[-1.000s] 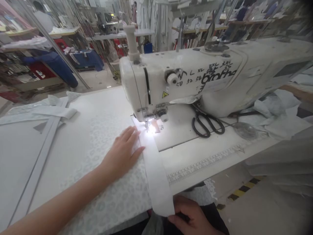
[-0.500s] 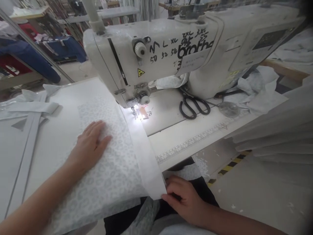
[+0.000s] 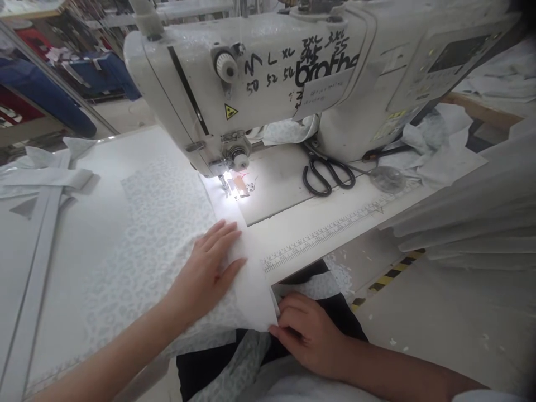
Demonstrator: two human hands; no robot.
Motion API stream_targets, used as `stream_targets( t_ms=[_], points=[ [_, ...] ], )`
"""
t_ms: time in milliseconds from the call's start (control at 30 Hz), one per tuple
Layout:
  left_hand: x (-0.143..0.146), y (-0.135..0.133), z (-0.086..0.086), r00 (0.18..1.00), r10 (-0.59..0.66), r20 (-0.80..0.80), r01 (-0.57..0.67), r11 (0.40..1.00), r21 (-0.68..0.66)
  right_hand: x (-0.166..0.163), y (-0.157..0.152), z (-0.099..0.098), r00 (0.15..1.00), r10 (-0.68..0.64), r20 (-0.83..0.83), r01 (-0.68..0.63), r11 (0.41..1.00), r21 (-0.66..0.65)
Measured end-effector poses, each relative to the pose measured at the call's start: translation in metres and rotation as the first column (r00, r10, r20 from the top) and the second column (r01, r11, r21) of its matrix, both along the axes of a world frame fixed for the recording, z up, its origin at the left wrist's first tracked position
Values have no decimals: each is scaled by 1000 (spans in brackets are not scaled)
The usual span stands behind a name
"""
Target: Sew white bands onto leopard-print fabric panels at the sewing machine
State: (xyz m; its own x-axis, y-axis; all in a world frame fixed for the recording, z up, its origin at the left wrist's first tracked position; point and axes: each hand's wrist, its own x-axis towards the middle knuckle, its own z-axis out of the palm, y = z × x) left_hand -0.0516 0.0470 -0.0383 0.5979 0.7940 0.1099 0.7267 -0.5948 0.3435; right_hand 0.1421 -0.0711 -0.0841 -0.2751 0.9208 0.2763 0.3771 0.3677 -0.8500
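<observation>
A white Brother sewing machine stands on the sewing table, its lamp lighting the presser foot. A pale leopard-print fabric panel lies flat left of the needle, with a plain white strip along its right edge running under the foot. My left hand lies flat, fingers spread, on the fabric and strip near the table's front edge. My right hand, below the table edge, pinches the strip's near end.
Black scissors lie on the table right of the needle, by a printed ruler along the front edge. Loose white strips lie at far left. Crumpled fabric is piled at right. Yellow-black floor tape shows below.
My left hand slid right and toward me, from the middle of the print panel onto the strip. The strip's free length in front has shortened. The camera tilted closer to the machine.
</observation>
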Motion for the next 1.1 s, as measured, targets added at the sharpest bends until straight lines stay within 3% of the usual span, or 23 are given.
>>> stream_targets(
  t_ms=[333, 467, 633, 733, 833, 900, 1000, 1100],
  points=[
    [-4, -2, 1, 998, -51, 33, 51, 999, 17, 3, 0, 6, 997, 59, 41, -65, 982, 179],
    [-7, -3, 2, 998, -65, -8, 65, 998, 14, 13, 5, 8, 969, 234, 84, -246, 952, 182],
    [-14, -5, 6, 995, -94, -46, 93, 995, -19, 19, 25, 23, 893, 364, 264, -433, 855, 286],
    [-17, -7, 8, 992, -117, -55, 115, 992, -42, 16, 32, 29, 875, 338, 348, -457, 813, 360],
    [-19, -8, 9, 990, -120, -76, 115, 991, -70, 12, 35, 29, 908, 276, 314, -396, 810, 433],
    [-20, -5, 9, 989, -120, -90, 112, 990, -83, 9, 39, 28, 924, 285, 254, -369, 836, 406],
    [-21, 7, 9, 989, -108, -104, 101, 992, -73, 4, 50, 35, 921, 319, 225, -370, 896, 244],
    [-23, 24, 10, 989, -102, -111, 99, 994, -36, 1, 68, 44, 919, 328, 221, -363, 921, 143]
  ],
)
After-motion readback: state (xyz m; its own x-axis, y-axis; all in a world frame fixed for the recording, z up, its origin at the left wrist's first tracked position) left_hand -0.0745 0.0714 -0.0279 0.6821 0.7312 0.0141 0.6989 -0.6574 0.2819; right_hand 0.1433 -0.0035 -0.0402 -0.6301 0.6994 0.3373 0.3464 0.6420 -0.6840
